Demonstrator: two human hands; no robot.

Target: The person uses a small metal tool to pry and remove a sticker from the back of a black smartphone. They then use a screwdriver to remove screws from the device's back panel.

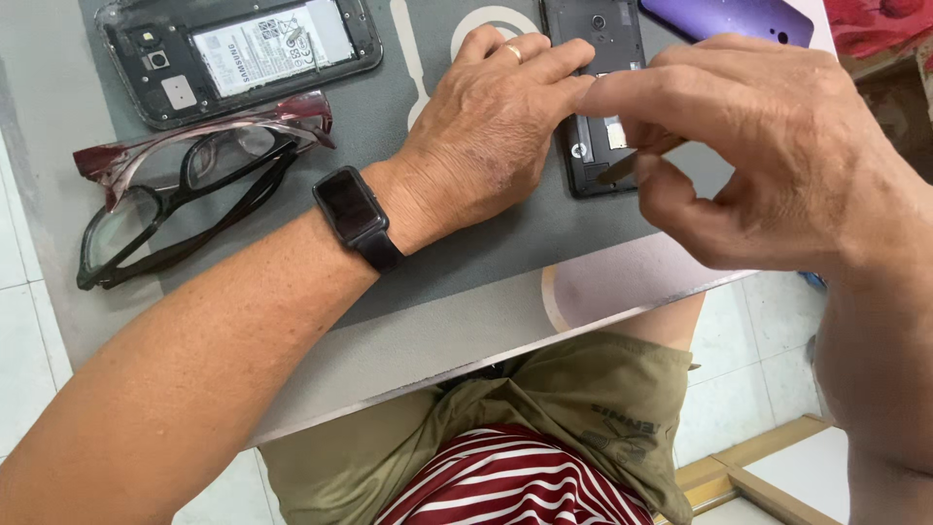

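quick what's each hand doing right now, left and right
Left hand: open, fingers pressing down on the opened black phone, holding nothing.
Right hand: closed, pinching a thin metal tool with its tip at the phone.

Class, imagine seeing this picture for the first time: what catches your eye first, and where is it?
Two bare hands meet over an opened black phone at top centre: the left hand presses on it, the right hand pinches a thin tool. A second opened phone lies top left, above two pairs of glasses.
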